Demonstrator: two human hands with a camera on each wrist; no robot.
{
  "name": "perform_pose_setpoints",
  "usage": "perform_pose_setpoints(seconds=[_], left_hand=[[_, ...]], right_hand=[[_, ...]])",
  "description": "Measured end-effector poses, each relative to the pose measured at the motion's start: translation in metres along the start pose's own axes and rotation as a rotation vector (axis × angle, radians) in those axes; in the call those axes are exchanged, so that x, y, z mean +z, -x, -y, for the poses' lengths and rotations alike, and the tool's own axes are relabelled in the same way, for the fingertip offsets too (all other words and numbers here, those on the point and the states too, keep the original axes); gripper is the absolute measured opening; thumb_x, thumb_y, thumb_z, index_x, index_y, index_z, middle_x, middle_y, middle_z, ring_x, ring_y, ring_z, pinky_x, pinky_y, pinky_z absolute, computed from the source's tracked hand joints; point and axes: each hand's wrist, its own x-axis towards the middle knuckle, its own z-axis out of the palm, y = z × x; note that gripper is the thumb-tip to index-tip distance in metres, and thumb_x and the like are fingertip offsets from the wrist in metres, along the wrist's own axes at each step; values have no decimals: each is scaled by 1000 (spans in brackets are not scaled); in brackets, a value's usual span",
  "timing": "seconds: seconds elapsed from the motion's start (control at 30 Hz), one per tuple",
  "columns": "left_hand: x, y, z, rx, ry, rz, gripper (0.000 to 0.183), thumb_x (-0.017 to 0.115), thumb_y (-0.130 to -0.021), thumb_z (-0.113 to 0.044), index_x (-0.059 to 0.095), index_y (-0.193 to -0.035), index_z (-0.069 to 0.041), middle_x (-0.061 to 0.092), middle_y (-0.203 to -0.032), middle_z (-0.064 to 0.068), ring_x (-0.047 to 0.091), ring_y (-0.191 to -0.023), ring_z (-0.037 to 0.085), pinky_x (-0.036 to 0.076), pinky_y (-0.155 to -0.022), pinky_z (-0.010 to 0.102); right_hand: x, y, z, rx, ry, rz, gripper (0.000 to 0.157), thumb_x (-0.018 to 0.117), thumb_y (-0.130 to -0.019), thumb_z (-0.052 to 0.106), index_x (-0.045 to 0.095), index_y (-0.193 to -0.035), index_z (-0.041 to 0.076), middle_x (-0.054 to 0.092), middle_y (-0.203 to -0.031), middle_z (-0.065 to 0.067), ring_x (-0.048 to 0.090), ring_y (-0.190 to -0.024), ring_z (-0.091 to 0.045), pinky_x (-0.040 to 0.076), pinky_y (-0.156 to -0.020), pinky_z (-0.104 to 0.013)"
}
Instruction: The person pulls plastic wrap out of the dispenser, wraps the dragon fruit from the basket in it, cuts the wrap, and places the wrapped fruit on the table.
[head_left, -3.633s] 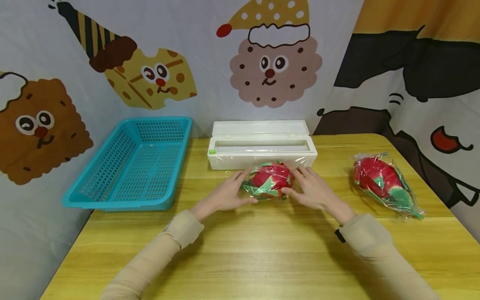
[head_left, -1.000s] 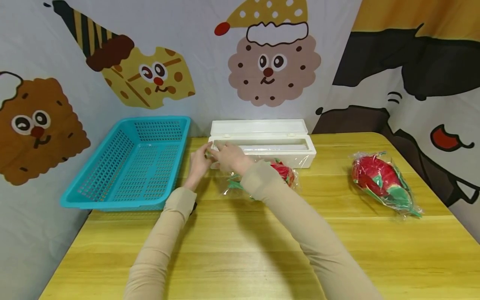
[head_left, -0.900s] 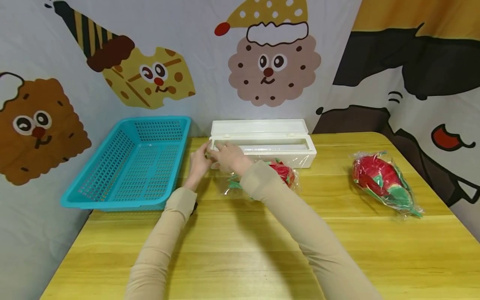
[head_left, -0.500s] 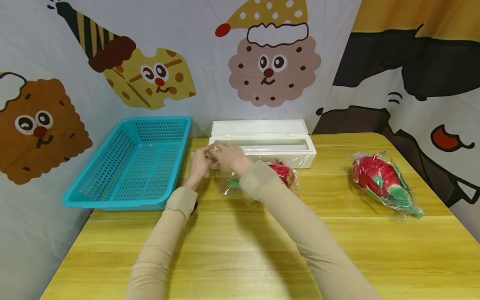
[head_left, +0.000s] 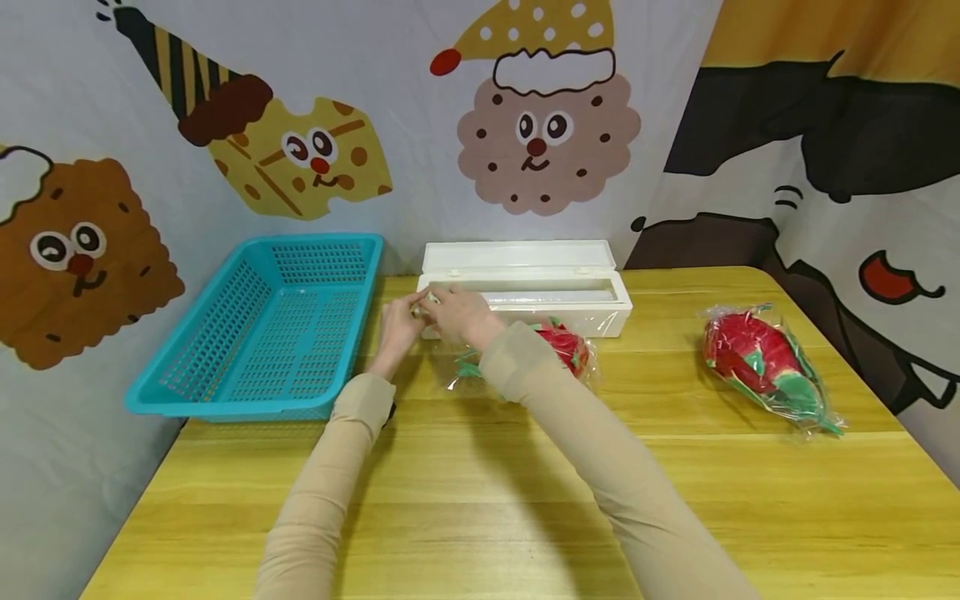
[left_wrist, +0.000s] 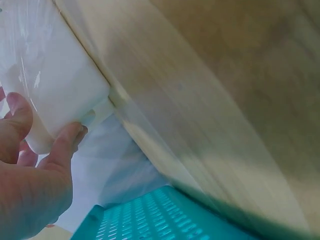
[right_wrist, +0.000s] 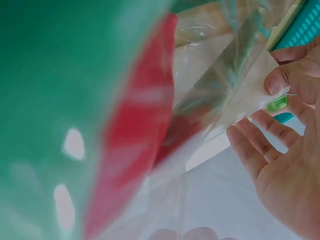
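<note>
A white cling film dispenser (head_left: 592, 321) stands at the table's back with its lid raised. My left hand (head_left: 397, 329) grips its left end, the thumb on the front face in the left wrist view. My right hand (head_left: 457, 317) is beside it, fairly straight fingers (right_wrist: 250, 145) touching the top edge near the green slide cutter (right_wrist: 277, 103). Clear film drapes down the front of the dispenser. A red and green dragon fruit (head_left: 566, 346) lies in film before it, partly hidden by my right sleeve.
A second film-wrapped dragon fruit (head_left: 765, 367) lies on the right of the wooden table (head_left: 480, 500). To the left stands a turquoise basket (head_left: 341, 367), close to my left hand. A patterned curtain (head_left: 420, 200) hangs behind the table.
From the dragon fruit, both hands have moved back and left to the dispenser's left end. Over the last second they stay nearly still there.
</note>
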Motion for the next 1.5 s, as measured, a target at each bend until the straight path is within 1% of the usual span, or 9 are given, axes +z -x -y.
perform_pose_setpoints(seconds=[0.1, 0.23, 0.33, 0.43, 0.7, 0.83, 1.03, 1.27, 1.5], left_hand=[[1, 1, 1, 11, 18, 12, 46, 72, -80, -8, 62, -125, -9, 70, -105, 20, 23, -43, 9, 27, -40, 23], [2, 2, 1, 10, 30, 14, 47, 74, -80, -12, 62, -125, -10, 70, -107, 20, 31, -44, 10, 27, -43, 21], [1, 2, 0, -3, 35, 32, 52, 76, -80, -20, 60, -128, -10, 72, -92, 20, 38, -44, 12, 29, -43, 21], [-1, 3, -2, -17, 50, 46, 57, 77, -79, -26, 57, -130, -10, 65, -65, 21, 29, -35, 5, 27, -40, 20], [-3, 0, 3, -22, 65, 37, 59, 79, -76, -26, 58, -129, -10, 42, -47, 0, 20, -39, 4, 23, -37, 20], [-3, 1, 3, -36, 73, 54, 59, 78, -77, -27, 57, -131, -12, 35, -45, -4, 22, -39, 5, 23, -37, 19], [-1, 0, 3, -49, 77, 70, 60, 78, -77, -26, 56, -131, -13, 37, -45, -3, 23, -39, 5, 24, -37, 19], [2, -1, 3, -44, 69, 74, 61, 78, -76, -27, 56, -131, -13, 35, -43, -4, 21, -38, 5, 24, -37, 19], [-1, 0, 4, -55, 75, 79, 60, 77, -78, -27, 55, -132, -15, 35, -44, -4, 21, -37, 5, 24, -36, 18]], right_hand=[[1, 1, 0, 18, -19, -11, 57, 47, -99, 31, 24, -151, 24, 21, -159, -2, 33, -141, -25, 45, -106, -38], [2, 3, 2, 44, -4, -14, 58, 50, -98, 25, 26, -150, 23, 23, -158, -3, 38, -137, -25, 52, -96, -37], [1, 6, 0, 76, 34, 12, 58, 51, -97, 26, 27, -150, 19, 26, -155, -7, 41, -135, -25, 53, -95, -35], [-2, 11, -8, 108, 40, 46, 56, 53, -97, 26, 33, -147, 14, 33, -151, -10, 43, -133, -25, 52, -96, -35], [-6, 27, -48, 162, -85, 76, 33, 50, -96, 24, 60, -123, 9, 53, -130, -13, 61, -107, -28, 55, -88, -42], [-5, 43, -76, 156, -134, 89, 30, 47, -97, 30, 63, -118, 14, 56, -125, -11, 59, -110, -29, 51, -93, -47], [4, 63, -111, 104, -279, 136, 34, 47, -99, 28, 55, -131, 26, 49, -135, -12, 50, -121, -28, 44, -99, -55], [29, 69, -128, -33, -378, 6, 38, 55, -94, 10, 55, -132, 17, 49, -126, -17, 56, -101, -26, 51, -90, -42], [51, 86, -152, -12, -323, -237, 18, 71, -84, 12, 64, -99, 5, 49, -125, -18, 61, -83, -29, 54, -73, -41]])
